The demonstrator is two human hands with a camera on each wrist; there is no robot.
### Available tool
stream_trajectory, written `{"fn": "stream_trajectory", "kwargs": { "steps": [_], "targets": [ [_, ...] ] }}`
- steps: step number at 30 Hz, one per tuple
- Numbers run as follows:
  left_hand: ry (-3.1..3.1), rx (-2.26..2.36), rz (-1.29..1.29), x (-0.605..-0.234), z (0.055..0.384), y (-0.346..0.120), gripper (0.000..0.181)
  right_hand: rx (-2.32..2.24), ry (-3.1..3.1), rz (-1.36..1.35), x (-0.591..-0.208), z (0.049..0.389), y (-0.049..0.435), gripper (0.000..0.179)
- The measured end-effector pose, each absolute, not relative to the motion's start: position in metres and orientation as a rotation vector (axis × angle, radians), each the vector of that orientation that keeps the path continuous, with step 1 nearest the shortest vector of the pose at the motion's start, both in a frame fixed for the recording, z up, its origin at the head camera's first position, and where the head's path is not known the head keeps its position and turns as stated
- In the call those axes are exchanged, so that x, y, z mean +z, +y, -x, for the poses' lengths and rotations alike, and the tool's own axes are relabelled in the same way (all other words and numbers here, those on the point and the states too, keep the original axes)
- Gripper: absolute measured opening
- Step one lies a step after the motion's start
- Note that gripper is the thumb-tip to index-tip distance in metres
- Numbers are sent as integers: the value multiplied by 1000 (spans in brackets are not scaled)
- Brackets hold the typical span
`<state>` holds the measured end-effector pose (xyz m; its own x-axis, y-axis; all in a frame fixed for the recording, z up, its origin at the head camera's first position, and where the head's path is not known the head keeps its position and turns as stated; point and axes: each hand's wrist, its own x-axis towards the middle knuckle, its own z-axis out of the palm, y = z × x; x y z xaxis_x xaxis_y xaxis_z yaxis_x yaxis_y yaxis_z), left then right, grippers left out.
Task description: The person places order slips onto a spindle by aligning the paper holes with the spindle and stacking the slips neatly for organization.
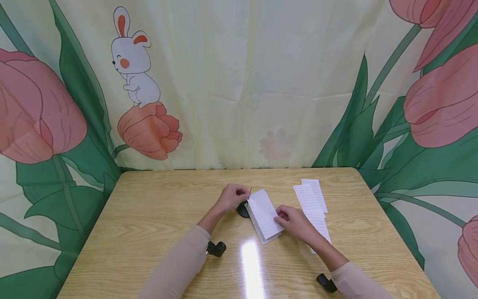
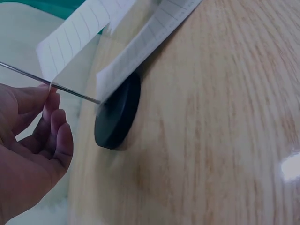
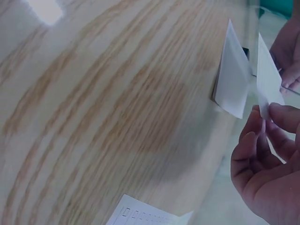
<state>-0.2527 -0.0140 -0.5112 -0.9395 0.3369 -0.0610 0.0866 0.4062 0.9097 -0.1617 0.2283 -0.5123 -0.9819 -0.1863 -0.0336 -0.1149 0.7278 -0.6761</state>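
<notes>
A spindle with a round black base [image 1: 242,210] and a thin upright metal rod [image 2: 75,91] stands on the table. One lined paper slip [image 1: 266,211] is on the rod by its corner, raised above other paper [image 2: 140,47] lower on the same rod. My left hand [image 1: 232,197] pinches that raised slip's corner right beside the rod, with the rod's tip above the fingers. At the slip's opposite end, my right hand [image 1: 295,222] holds the edge between thumb and fingers. How many sheets lie lower on the rod I cannot tell.
Several loose lined slips [image 1: 310,199] lie overlapping on the table to the right, partly behind my right forearm. The wooden table [image 1: 157,207] reaches back to a printed curtain [image 1: 224,83]. Black wrist mounts [image 1: 216,249] sit on both forearms.
</notes>
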Motion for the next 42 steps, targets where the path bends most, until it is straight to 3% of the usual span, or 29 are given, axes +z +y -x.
{"fn": "stream_trajectory", "kwargs": {
  "steps": [7,18,42],
  "targets": [
    [2438,1540,-311,-521,251,-13,7,-1011,2857,240,-519,162,222,7],
    [2515,1407,-320,-537,250,-12,11,-960,2840,181,-531,160,219,24],
    [2594,1417,-302,-546,248,-6,3,-867,2912,187,-533,158,218,27]
  ]
}}
